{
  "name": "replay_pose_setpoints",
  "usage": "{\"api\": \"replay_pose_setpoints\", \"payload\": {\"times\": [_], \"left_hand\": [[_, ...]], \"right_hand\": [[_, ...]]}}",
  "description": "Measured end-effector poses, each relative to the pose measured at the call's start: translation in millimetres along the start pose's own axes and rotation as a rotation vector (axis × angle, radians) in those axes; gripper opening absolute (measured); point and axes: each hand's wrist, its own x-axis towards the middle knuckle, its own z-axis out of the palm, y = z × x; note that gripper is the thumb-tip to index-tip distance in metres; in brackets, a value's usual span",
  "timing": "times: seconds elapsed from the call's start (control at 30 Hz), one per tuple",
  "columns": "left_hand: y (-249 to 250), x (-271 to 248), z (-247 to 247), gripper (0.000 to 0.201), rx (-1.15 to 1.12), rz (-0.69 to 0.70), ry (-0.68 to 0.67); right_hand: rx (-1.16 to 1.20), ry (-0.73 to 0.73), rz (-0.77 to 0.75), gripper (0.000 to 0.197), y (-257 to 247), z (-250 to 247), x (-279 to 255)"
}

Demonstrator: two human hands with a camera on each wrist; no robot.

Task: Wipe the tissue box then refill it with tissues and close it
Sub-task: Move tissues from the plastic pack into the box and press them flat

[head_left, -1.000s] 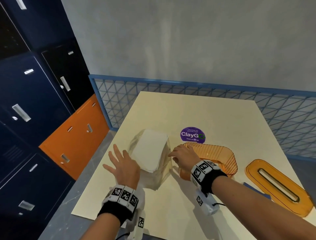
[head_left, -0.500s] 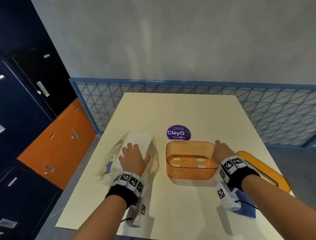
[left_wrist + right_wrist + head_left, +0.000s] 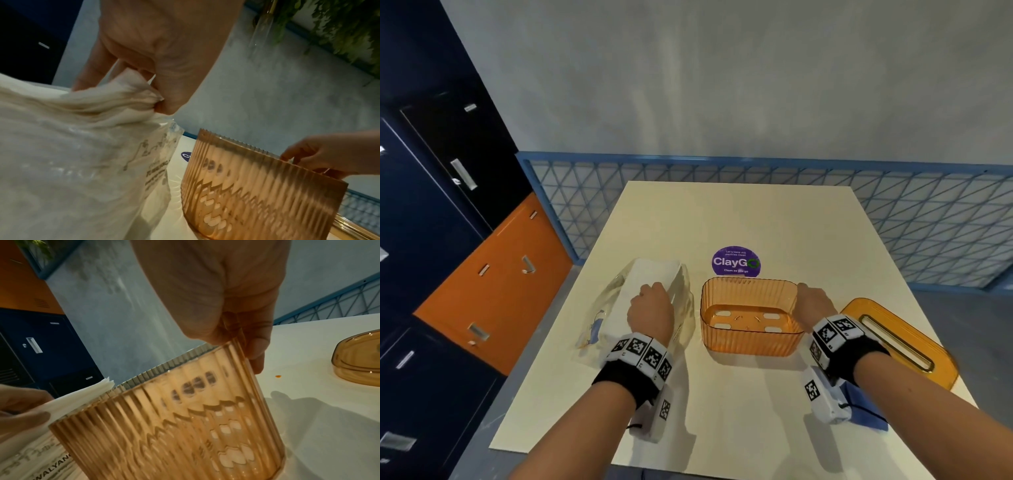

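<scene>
Orange ribbed tissue box (image 3: 751,317) is shown open and empty mid-table, its lid (image 3: 900,342) set aside at right. The left hand (image 3: 650,310), flat on the tissue pack (image 3: 640,305) half a second earlier, is now pinched on a wad of tissues (image 3: 115,99): refilling is judged begun. The right hand (image 3: 812,301) is clamped on the box's right wall. Only the wrist views reveal both grips; only the head view shows the box empty.

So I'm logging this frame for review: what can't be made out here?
- Blue cloth: head view, mostly hidden behind the right wrist camera.
- Tissue pack print: left wrist view, blurred.
- Lid: right wrist view, cut off by the edge.
- Left hand fingertips: head view, hidden by its knuckles.
</scene>
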Motion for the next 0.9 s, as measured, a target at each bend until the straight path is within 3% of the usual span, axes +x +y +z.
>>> {"api": "replay_pose_setpoints", "payload": {"times": [0.5,0.9], "left_hand": [[4.2,7.2,-1.6,0.034,0.017,0.01,-0.059],[-7.2,19.8,-14.1,0.032,-0.071,-0.091,-0.048]], "right_hand": [[-0.007,0.036,-0.038,0.03,2.8,4.6,-0.6],[-0.013,0.047,-0.066,0.03,4.7,6.4,-1.3]]}}
